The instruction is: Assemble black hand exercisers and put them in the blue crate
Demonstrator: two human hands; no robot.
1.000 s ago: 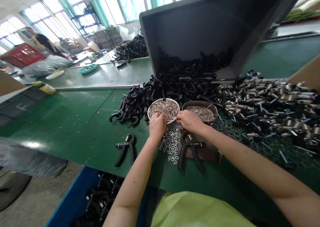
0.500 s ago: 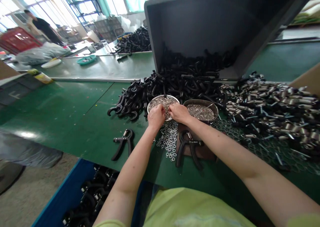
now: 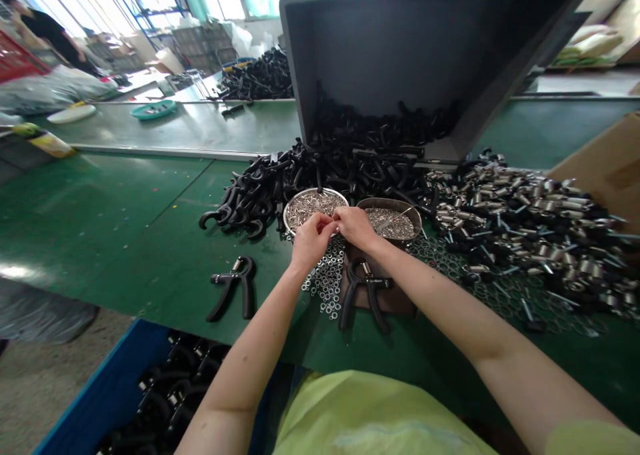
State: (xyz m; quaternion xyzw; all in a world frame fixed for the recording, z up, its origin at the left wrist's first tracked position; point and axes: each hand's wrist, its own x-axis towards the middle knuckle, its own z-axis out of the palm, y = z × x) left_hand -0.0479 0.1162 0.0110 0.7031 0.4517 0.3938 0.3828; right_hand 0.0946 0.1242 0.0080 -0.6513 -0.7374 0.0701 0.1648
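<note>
My left hand [image 3: 310, 241] and my right hand [image 3: 354, 225] meet fingertip to fingertip above the front rim of a round dish [image 3: 287, 216] of small metal pins. Both are closed in a pinch; whatever sits between the fingers is too small to name. Just right of the dish is an oval metal tin [image 3: 416, 231] of tiny metal parts. Loose metal nuts or washers [image 3: 327, 281] lie below my hands. One black hand grip strengthener [image 3: 234, 288] rests left of my forearms, and another [image 3: 365, 288] lies between them, partly over a brown pad [image 3: 400, 301].
Black handles [image 3: 245, 195] pile behind the dish, below a tipped grey bin [image 3: 380, 61]. Springs and bolts with black knobs [image 3: 530, 221] heap on the right, beside wire rings [image 3: 440, 255]. A blue crate [image 3: 100, 388] of grip strengtheners stands lower left. A person [image 3: 47, 31] is far left.
My hands have lifted from the pins towards me and come together at the fingertips. The view has shifted slightly, so the table things appear further left.
</note>
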